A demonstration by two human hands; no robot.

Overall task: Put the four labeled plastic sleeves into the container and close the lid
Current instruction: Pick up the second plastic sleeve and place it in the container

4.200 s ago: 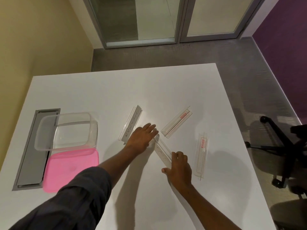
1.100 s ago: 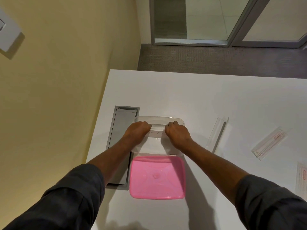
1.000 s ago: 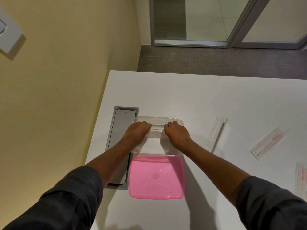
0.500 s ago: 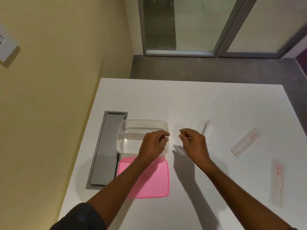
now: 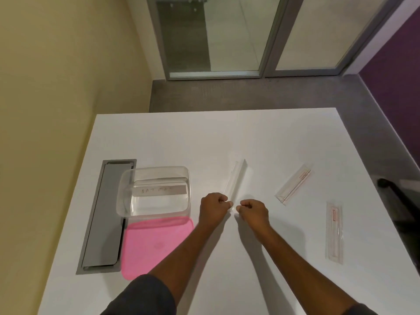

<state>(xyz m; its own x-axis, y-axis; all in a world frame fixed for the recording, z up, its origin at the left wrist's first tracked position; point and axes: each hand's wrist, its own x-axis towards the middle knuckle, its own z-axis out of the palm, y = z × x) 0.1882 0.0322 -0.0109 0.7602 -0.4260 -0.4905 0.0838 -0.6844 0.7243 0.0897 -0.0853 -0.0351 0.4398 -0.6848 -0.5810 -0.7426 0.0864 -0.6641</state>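
A clear plastic container (image 5: 188,176) stands at the table's left, and one sleeve with handwriting (image 5: 162,190) lies inside it. Its pink lid (image 5: 156,244) lies flat on the table just in front of it. A clear sleeve (image 5: 236,178) rests on the table to the right of the container. My left hand (image 5: 212,210) and my right hand (image 5: 254,213) pinch its near end from either side. Two sleeves with red labels lie further right: one angled (image 5: 293,184), one nearly lengthwise (image 5: 334,233).
A grey cable hatch (image 5: 102,212) is set into the white table (image 5: 227,137), touching the container's left side. A yellow wall runs along the left. A dark office chair (image 5: 397,201) stands off the table's right edge. Glass doors are beyond the far edge.
Both hands let go of the sleeve now lying in the container and moved right to the near end of the clear sleeve. The view swung right.
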